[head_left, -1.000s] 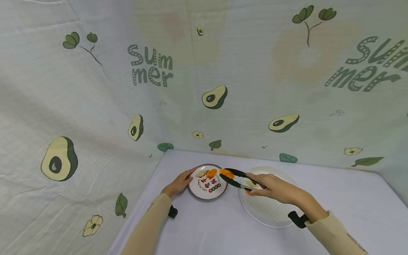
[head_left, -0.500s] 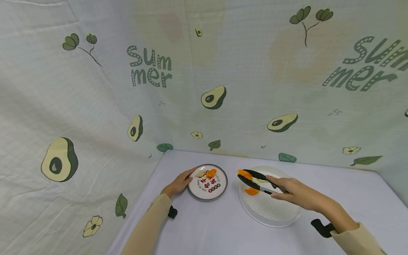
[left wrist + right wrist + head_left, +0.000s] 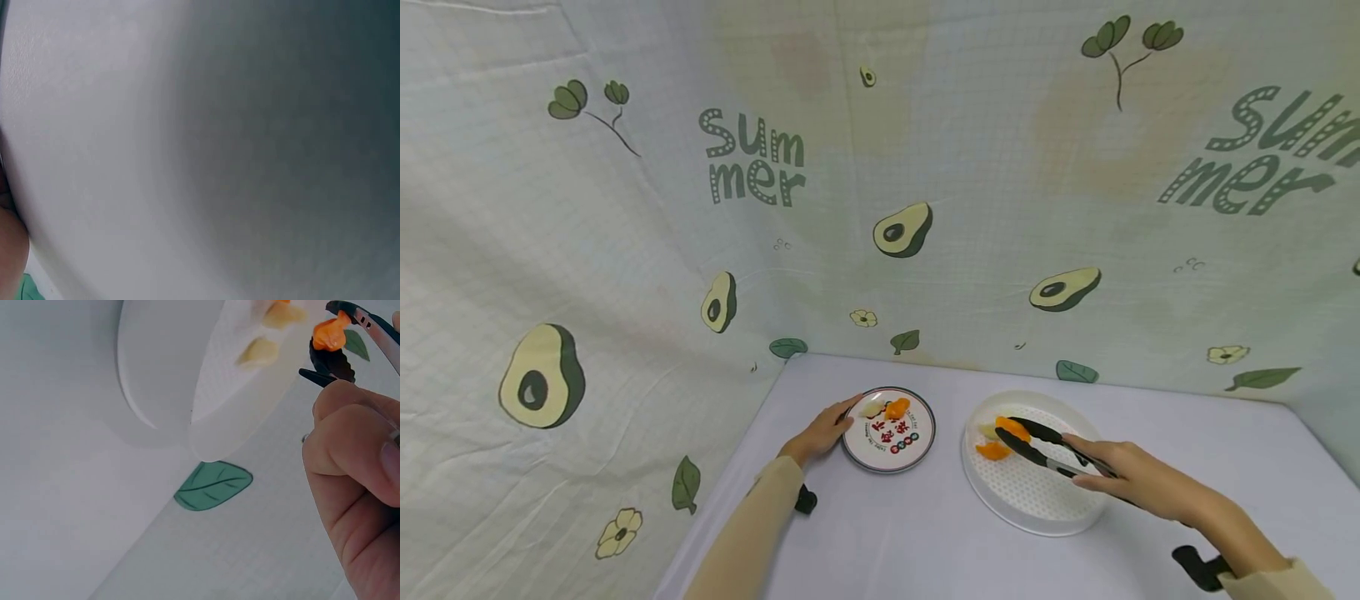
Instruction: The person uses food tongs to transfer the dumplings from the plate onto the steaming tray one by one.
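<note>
Well, my right hand (image 3: 1150,479) grips tongs (image 3: 1026,450); letting up could drop their orange bit (image 3: 330,336). My left hand (image 3: 822,432), grip unclear, touches the left edge of the plate (image 3: 865,451).

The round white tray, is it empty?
Not empty: the round white tray holds an orange piece and two pale pieces.

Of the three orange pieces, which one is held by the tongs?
The orange piece between the tips of the tongs. The second piece lies on the plate, the third piece in the tray; nothing grips either.
</note>
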The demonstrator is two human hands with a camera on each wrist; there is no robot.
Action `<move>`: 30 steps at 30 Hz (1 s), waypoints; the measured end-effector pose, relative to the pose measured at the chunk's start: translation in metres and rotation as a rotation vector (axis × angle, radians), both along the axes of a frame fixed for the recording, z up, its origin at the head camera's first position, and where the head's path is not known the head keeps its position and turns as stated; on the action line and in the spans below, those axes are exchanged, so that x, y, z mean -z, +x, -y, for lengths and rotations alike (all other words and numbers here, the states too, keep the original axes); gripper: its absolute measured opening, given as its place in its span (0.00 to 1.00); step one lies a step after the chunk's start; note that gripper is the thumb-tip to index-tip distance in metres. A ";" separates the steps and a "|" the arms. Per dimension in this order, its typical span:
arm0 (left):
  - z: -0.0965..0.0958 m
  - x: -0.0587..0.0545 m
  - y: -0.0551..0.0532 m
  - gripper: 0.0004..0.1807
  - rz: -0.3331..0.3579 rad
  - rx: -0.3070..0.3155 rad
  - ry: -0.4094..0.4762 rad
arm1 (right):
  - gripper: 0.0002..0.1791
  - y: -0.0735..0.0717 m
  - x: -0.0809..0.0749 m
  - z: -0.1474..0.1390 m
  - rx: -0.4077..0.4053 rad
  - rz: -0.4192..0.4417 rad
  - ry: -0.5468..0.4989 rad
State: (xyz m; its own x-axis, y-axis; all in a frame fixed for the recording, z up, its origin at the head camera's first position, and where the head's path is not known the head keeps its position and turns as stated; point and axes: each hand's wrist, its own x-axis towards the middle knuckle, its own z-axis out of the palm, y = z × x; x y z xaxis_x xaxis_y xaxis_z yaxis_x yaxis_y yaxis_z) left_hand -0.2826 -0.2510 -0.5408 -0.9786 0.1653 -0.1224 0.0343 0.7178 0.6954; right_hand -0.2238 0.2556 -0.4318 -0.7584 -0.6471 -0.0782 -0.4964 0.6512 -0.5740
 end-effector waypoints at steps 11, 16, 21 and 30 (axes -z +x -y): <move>0.004 0.000 0.002 0.29 -0.011 0.005 0.014 | 0.41 -0.003 0.017 -0.006 0.064 0.069 0.055; 0.000 0.002 -0.001 0.29 -0.034 0.023 0.013 | 0.41 -0.004 0.022 -0.012 0.100 0.087 0.070; 0.001 0.004 -0.002 0.28 -0.011 0.016 0.026 | 0.41 -0.006 0.028 -0.015 0.110 0.117 0.080; 0.004 0.005 -0.003 0.28 -0.036 0.054 0.041 | 0.42 -0.010 0.030 -0.016 0.152 0.155 0.074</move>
State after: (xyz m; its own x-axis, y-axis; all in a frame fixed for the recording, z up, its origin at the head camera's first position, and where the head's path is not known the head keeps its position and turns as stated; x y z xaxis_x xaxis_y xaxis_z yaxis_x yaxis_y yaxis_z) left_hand -0.2859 -0.2549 -0.5454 -0.9717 0.2223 -0.0793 0.0979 0.6854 0.7216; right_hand -0.2335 0.2719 -0.4617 -0.8219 -0.5146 -0.2441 -0.2992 0.7548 -0.5837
